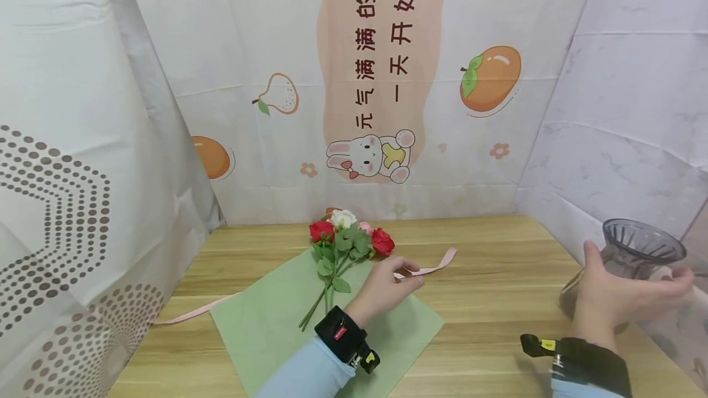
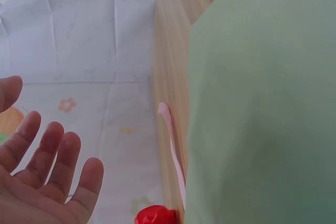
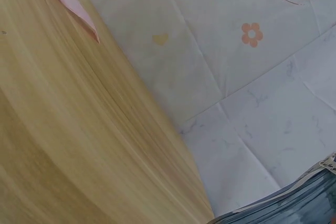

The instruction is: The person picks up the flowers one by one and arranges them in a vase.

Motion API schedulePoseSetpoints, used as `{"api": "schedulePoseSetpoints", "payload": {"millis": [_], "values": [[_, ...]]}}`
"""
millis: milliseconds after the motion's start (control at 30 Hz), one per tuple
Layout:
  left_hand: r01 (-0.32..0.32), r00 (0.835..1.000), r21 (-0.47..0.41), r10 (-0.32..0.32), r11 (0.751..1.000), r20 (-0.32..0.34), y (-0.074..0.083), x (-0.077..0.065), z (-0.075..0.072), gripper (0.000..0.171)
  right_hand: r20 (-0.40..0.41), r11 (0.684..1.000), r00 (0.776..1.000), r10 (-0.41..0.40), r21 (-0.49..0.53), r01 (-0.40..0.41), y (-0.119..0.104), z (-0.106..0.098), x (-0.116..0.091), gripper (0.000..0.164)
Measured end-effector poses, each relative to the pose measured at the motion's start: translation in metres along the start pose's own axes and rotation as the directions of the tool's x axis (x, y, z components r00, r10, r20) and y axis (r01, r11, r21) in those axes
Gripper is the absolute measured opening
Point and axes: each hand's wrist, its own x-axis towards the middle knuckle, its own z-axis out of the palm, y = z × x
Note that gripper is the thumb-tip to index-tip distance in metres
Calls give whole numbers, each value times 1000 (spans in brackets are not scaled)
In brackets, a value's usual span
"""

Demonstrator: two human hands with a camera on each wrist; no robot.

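At the right side of the table, my right hand [image 1: 619,300] holds a clear grey, ribbed glass vase [image 1: 630,257] with a flared rim. Its thumb is on the near left side and the fingers reach round to the right; the palm hides part of the glass. My left hand [image 1: 387,284] hovers over a sheet of green wrapping paper [image 1: 260,312], fingers relaxed and holding nothing. Just left of it, a small bunch of red, white and pink artificial roses [image 1: 343,244] lies on the paper, stems pointing toward me.
Pink ribbon [image 1: 445,258] comes out behind my left hand onto the wooden table [image 1: 498,281], and another stretch of ribbon [image 1: 193,313] trails off the paper's left side. Printed cloth [image 1: 265,152] hangs at the back and both sides.
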Motion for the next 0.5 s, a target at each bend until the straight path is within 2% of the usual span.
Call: {"api": "schedulePoseSetpoints", "payload": {"millis": [167, 333, 500], "values": [[-2, 1000, -2, 2, 1000, 5, 2, 2, 9, 22, 6, 998, 999, 51, -39, -51, 11, 3, 6, 104], [6, 1000, 10, -6, 1000, 15, 3, 2, 16, 20, 46, 990, 993, 109, -91, -104, 19, 4, 10, 100], [14, 1000, 19, -14, 1000, 21, 3, 2, 19, 20, 54, 984, 991, 123, -136, -114, 23, 5, 11, 90]]}}
